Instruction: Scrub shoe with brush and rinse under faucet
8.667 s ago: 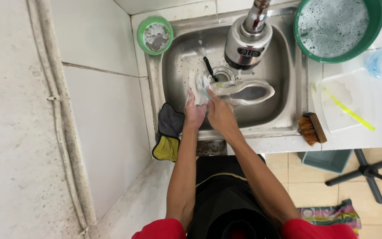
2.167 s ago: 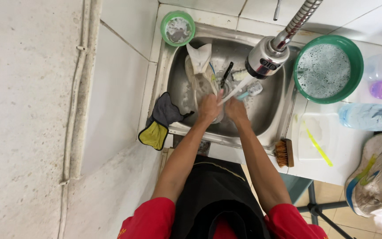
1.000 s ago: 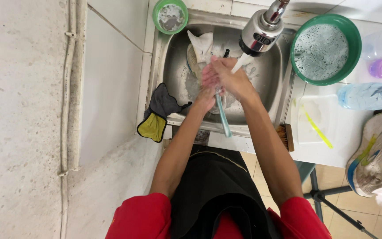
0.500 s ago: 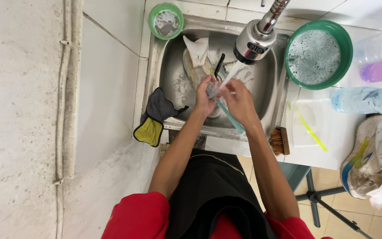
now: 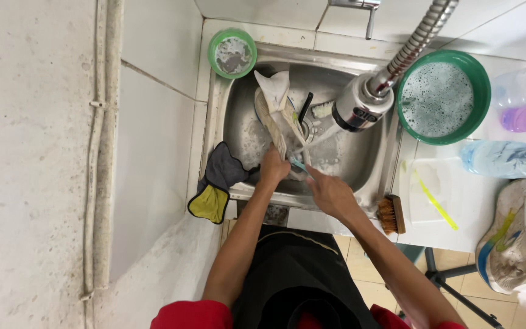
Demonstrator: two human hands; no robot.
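Blue-labelled clear bottle [image 5: 506, 159] lying right of sink [image 5: 360, 176].

– What sits on the counter [image 5: 488, 213]?
– Right of the right hand [image 5: 331, 194]: a brown brush [image 5: 390, 214], a yellow-green stick [image 5: 434, 203], a worn shoe [image 5: 522, 240]. Beyond them, a green basin [image 5: 443, 97] and two bottles [image 5: 506, 159].

A single head-worn camera looks almost straight down from above the person, fairly close, onto the sink [image 5: 238, 131] and the counter [image 5: 476, 219] beside its right edge.
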